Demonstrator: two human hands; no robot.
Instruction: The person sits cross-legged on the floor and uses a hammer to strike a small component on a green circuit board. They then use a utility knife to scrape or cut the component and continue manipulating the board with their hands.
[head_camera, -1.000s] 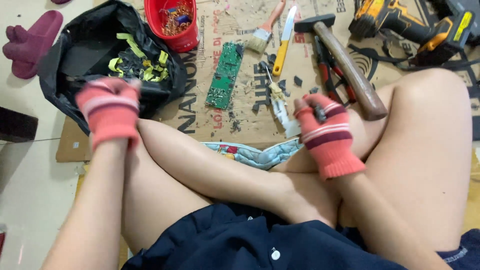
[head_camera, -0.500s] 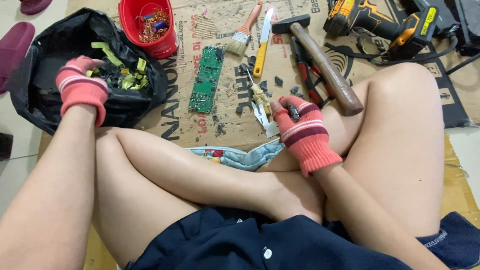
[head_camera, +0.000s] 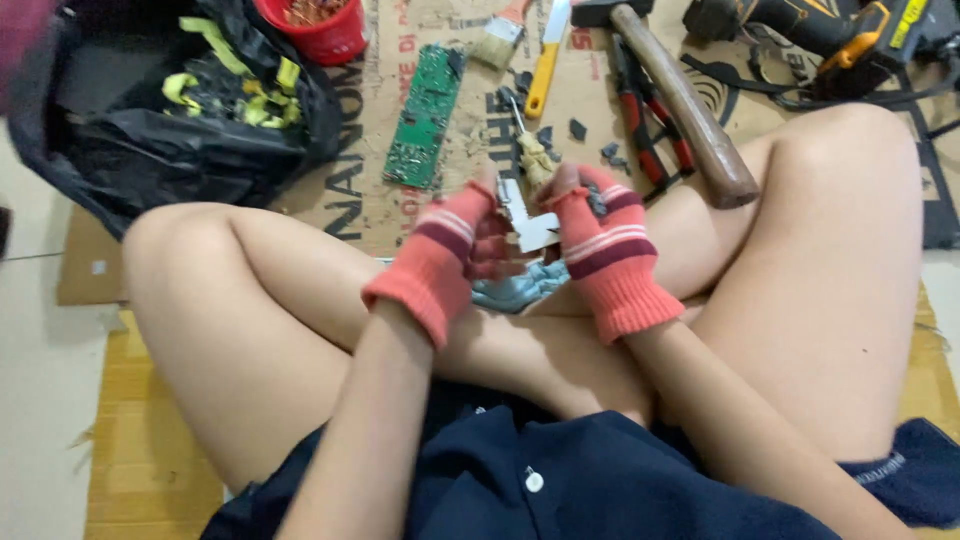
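Both my hands wear pink striped fingerless gloves and meet above my crossed legs. My left hand and my right hand both grip a small pale metal bracket held between them. A light blue cloth lies on my legs just below the hands. A screwdriver with a worn wooden handle lies on the cardboard just beyond my fingers.
On the cardboard sheet lie a green circuit board, a yellow-handled knife, a brush, red pliers, a wooden-handled hammer and a yellow-black drill. A black bag with yellow scraps and a red tub sit at the back left.
My left hand has come back from the black bag to the middle and joined my right hand on the metal bracket. The camera has moved closer to the hands.
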